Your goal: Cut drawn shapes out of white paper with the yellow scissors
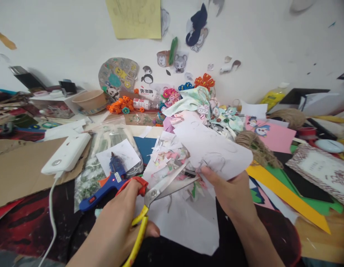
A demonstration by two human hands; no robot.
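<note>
My left hand [121, 215] grips a large pair of scissors [153, 193] with one red and one yellow handle, its blades spread and pointing up and right. A white sheet of paper [210, 137] with faint pencil lines is pinched in my right hand [230, 189], close to the blade tips. Small paper scraps [169, 155] in pink, white and green lie behind and under the blades. Below them, another white sheet [191, 226] extends toward the front.
A blue glue gun [105, 189] lies left of the scissors, near a white power strip [67, 152] and its cable. Twine [255, 148] and a yellow strip [288, 196] are at the right. Crafts and a clear bottle [145, 104] stand along the wall.
</note>
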